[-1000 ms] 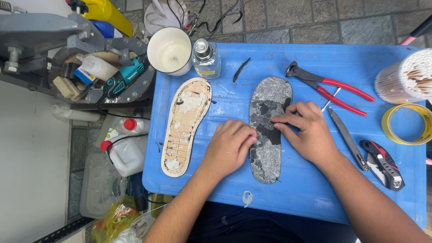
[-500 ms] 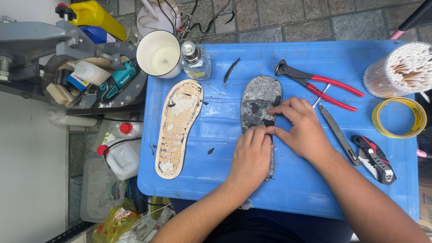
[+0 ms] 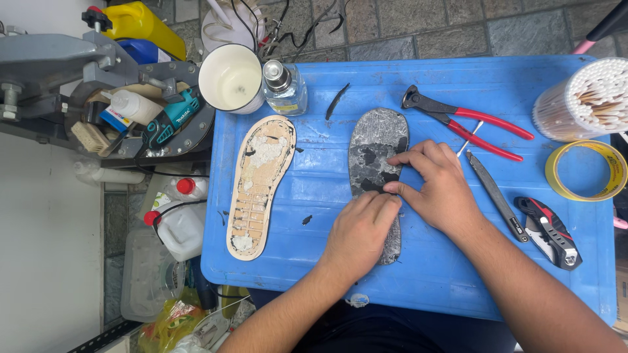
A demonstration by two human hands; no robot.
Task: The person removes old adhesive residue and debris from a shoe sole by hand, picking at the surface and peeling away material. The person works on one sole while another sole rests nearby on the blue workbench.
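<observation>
A dark grey shoe sole (image 3: 374,147) with patches of old glue lies lengthwise on a blue plastic table (image 3: 418,281). My left hand (image 3: 358,235) presses flat on the sole's near half. My right hand (image 3: 437,186) rests on its right side, thumb and forefinger pinching at the surface near the middle. A tan insole board (image 3: 260,183) with white glue residue lies to the left, apart from both hands.
Red-handled pincers (image 3: 468,121), a thin metal tool (image 3: 497,196) and a red-black utility knife (image 3: 548,232) lie to the right. A tape roll (image 3: 585,170) and a tub of cotton swabs (image 3: 592,98) stand at far right. White cup (image 3: 230,78) and small bottle (image 3: 284,88) stand behind.
My left hand has slid to the right onto the sole's near half. My right hand stayed on the sole. A small black scrap now lies on the table between the two soles.
</observation>
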